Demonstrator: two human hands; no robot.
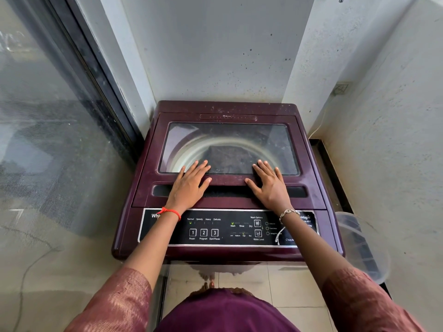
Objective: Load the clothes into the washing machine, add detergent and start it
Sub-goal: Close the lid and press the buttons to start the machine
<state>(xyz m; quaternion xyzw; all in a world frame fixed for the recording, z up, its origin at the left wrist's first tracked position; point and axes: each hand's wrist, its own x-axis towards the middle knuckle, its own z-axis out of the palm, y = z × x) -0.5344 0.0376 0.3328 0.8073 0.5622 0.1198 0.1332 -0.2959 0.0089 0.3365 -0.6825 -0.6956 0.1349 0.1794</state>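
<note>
**Cramped corner alcove, washer lid down under both your palms**

Grey speckled walls box in the maroon top-loading washing machine, which stands pushed into the corner straight ahead of you. Its lid lies flat, and through the dusty window you can make out dark clothes in the drum. Your left hand and right hand both lie palm-down on the lid's front band, fingers straight and spread, gripping nothing; the fingertips reach onto the glass. The two hands sit well apart, one on each side of the lid's centre.

Nearer you, your forearms cross over the black control panel and cover both of its ends. The numbered Power, Program and Start/Pause buttons show between your arms, and small green lights show under Normal and Wash.

A translucent plastic basket stands just beside the machine's right front corner. A glass door runs along your left. A wall socket sits high on the right wall with a white cable trailing below it.
</note>
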